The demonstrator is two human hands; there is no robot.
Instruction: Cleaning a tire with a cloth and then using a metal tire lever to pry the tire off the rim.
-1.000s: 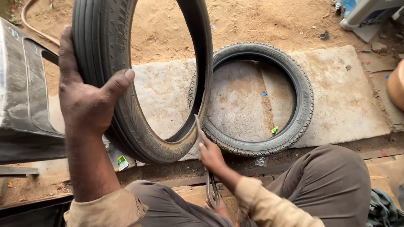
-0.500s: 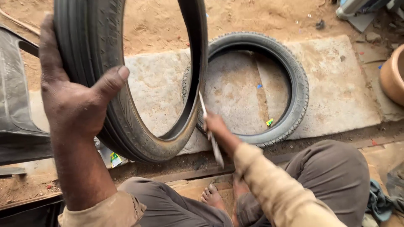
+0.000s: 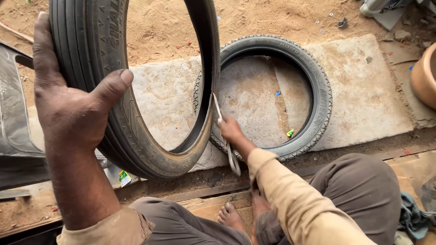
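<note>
The left hand grips the upright motorcycle tyre by its tread, fingers wrapped over the outer side and thumb pressed flat against the near sidewall; the tyre stands on edge at the left of the view, tilted slightly, its lower curve close to the person's knees. The right hand is closed around a pair of scissors, whose blades point up toward the tyre's inner rim and whose looped handles hang below the wrist; the blade tips sit just at the rim's edge, though whether they bite into the rubber cannot be told. A second tyre lies flat on a pale stone slab beyond the right hand, with small blue and yellow-green scraps inside its ring; sandy ground stretches behind the slab. A terracotta pot shows at the right edge; a dark plastic chair sits at the far left. The person sits cross-legged in grey trousers, with a bare foot visible between the legs.
</note>
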